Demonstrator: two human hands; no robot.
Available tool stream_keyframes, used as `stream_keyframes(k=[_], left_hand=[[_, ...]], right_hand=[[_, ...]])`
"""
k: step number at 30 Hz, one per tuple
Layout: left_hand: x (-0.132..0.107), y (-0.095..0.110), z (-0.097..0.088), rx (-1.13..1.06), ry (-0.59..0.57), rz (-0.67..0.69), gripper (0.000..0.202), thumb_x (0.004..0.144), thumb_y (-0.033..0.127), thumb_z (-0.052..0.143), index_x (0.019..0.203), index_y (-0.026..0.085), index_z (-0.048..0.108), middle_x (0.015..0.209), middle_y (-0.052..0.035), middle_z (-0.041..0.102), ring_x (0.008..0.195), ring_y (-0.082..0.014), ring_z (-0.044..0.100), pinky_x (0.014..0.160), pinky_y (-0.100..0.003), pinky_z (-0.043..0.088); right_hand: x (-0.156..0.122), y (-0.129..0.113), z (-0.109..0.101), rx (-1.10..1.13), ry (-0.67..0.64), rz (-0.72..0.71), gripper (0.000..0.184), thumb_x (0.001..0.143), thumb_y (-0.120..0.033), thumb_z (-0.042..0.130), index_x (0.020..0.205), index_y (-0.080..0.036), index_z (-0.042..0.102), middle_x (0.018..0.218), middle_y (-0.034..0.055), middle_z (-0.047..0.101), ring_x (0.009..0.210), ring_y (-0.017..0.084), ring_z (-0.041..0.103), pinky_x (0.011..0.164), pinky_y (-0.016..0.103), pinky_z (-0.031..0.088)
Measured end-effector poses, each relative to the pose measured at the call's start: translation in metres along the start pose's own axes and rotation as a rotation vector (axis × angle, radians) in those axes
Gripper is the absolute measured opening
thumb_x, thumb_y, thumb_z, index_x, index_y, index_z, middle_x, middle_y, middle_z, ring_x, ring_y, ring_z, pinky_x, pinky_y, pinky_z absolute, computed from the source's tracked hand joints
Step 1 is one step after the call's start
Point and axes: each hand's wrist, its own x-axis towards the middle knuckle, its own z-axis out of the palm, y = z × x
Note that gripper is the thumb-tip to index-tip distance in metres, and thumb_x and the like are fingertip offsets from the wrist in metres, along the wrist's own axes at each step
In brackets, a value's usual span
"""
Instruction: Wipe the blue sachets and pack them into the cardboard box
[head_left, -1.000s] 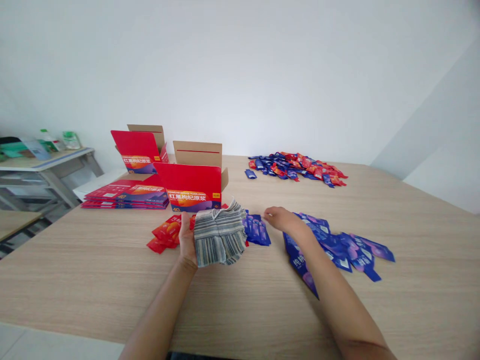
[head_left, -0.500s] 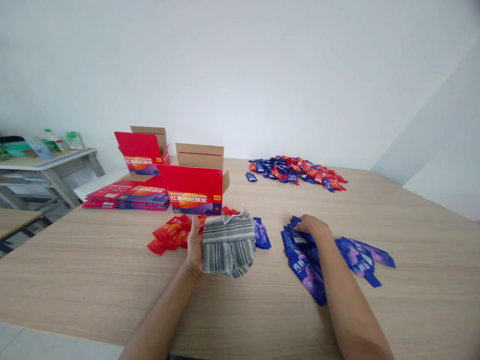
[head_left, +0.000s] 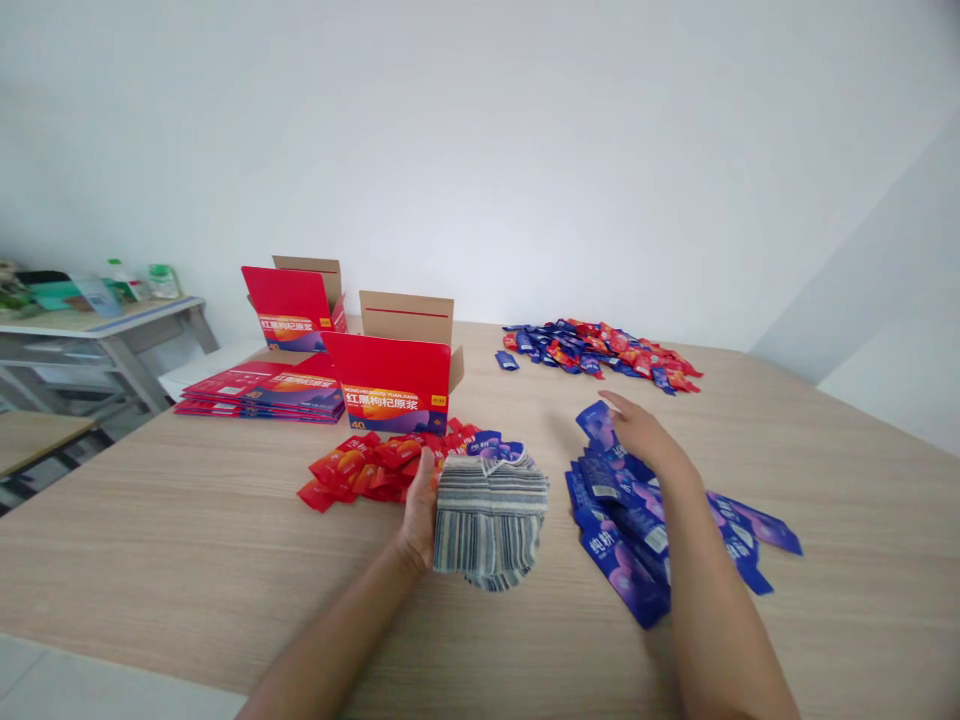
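In my left hand (head_left: 421, 515) is a folded piece of cloth (head_left: 491, 520) with grey, blue and white stripes; the thumb stands up at its left edge and the other fingers are hidden behind it. Just beyond the cloth lie a heap of red pouches (head_left: 356, 465) and a few blue pouches (head_left: 491, 443). My right hand (head_left: 637, 430) is closed on the edge of a blue pouch (head_left: 598, 425), which is tilted up at the far end of a loose pile of blue pouches (head_left: 626, 545). The forearm covers part of that pile.
An open red carton (head_left: 394, 385) stands behind the red pouches, and a second open carton (head_left: 289, 310) is farther left. Flattened cartons (head_left: 262, 388) lie stacked beside them. A mixed pile of red and blue pouches (head_left: 600, 350) lies at the back by the wall.
My left hand has shifted right with the striped cloth, uncovering more red and blue pouches. My right hand has risen away from the blue pile, with one pouch lifted at its fingers.
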Motion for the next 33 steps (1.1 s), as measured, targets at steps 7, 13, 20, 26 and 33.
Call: stream_keyframes(k=[7,13,20,26,33], left_hand=[[0.004,-0.002,-0.002,0.021,0.029,0.025,0.099,0.084,0.087,0.034,0.136,0.007,0.06,0.125,-0.0241,0.07,0.121,-0.0419,0.064,0.111,-0.059,0.036],[0.005,-0.002,0.005,0.034,0.054,0.018,0.094,0.084,0.086,0.038,0.129,0.008,0.066,0.121,-0.0212,0.072,0.117,-0.041,0.065,0.109,-0.056,0.039],[0.012,-0.013,0.004,-0.05,0.173,0.145,0.075,0.088,0.077,0.048,0.127,0.016,0.067,0.112,-0.0136,0.074,0.108,-0.0334,0.069,0.104,-0.049,0.047],[0.011,-0.008,0.0,-0.073,0.218,0.193,0.077,0.085,0.079,0.049,0.123,0.014,0.07,0.116,-0.0155,0.074,0.115,-0.0362,0.066,0.106,-0.051,0.045],[0.0,0.001,-0.001,0.046,0.172,0.143,0.077,0.082,0.077,0.056,0.125,0.015,0.07,0.12,-0.0188,0.073,0.119,-0.0407,0.065,0.105,-0.054,0.044]], right_hand=[[-0.039,-0.09,-0.003,0.69,-0.041,-0.246,0.054,0.097,-0.048,0.048,0.146,-0.025,0.052,0.084,0.0008,0.067,0.074,0.019,0.063,0.066,0.029,0.051],[-0.076,-0.148,0.014,0.71,-0.355,-0.488,0.045,0.101,-0.051,0.048,0.132,-0.019,0.058,0.074,-0.002,0.063,0.063,0.015,0.057,0.063,0.026,0.045],[-0.098,-0.177,0.031,0.049,-0.127,-0.861,0.026,0.103,-0.026,0.05,0.116,-0.023,0.073,0.114,0.0098,0.073,0.109,0.026,0.065,0.103,0.043,0.044],[-0.107,-0.186,0.046,-0.134,0.157,-0.659,0.033,0.103,-0.042,0.05,0.114,-0.02,0.072,0.108,0.0142,0.068,0.101,0.031,0.062,0.091,0.047,0.05],[-0.127,-0.192,0.071,-0.089,0.137,-0.547,0.053,0.098,-0.056,0.052,0.129,-0.014,0.064,0.124,0.0226,0.063,0.111,0.039,0.062,0.09,0.054,0.055]])
